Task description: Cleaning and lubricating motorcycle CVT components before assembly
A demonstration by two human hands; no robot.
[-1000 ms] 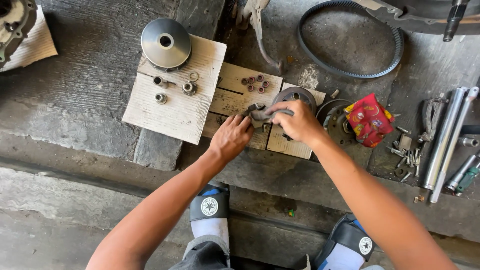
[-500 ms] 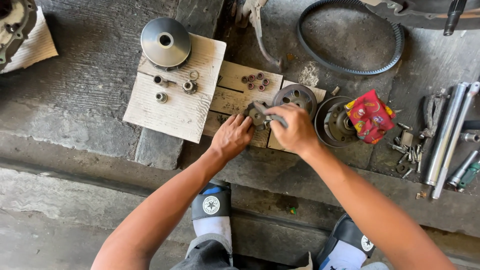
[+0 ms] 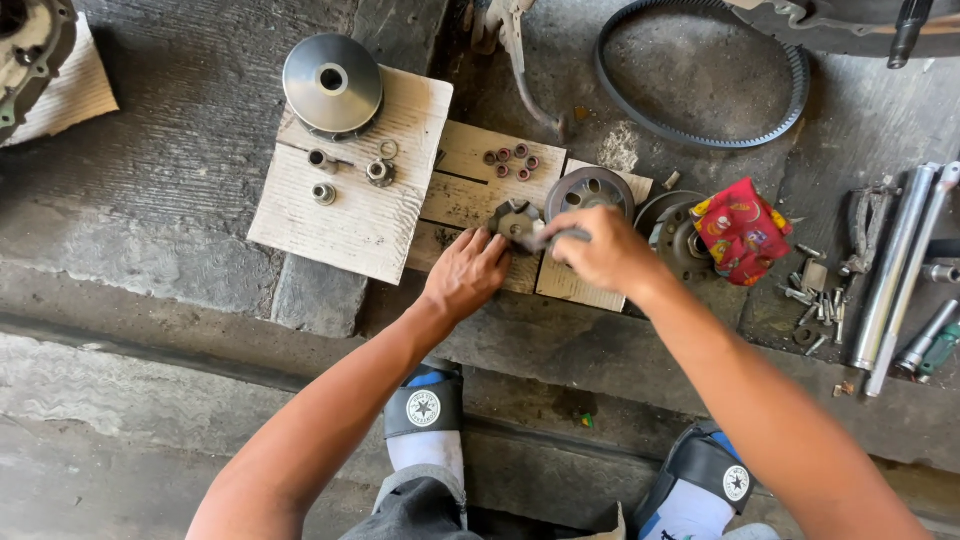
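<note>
Ramp plate (image 3: 515, 220) (on wood): left hand (image 3: 466, 275) steadying, right hand (image 3: 597, 250) grip closed on it.

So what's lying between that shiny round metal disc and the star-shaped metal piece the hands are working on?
In the head view, between the shiny disc and the star-shaped piece lie a few small bushings and a washer on pale cardboard, then a cluster of small reddish rollers.

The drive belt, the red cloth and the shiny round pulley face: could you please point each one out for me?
drive belt (image 3: 640, 112): head view, on its toothed left curve.
red cloth (image 3: 742, 230): head view, on the middle of the folded cloth.
shiny round pulley face (image 3: 305, 95): head view, on the polished metal left of its centre hole.
</note>
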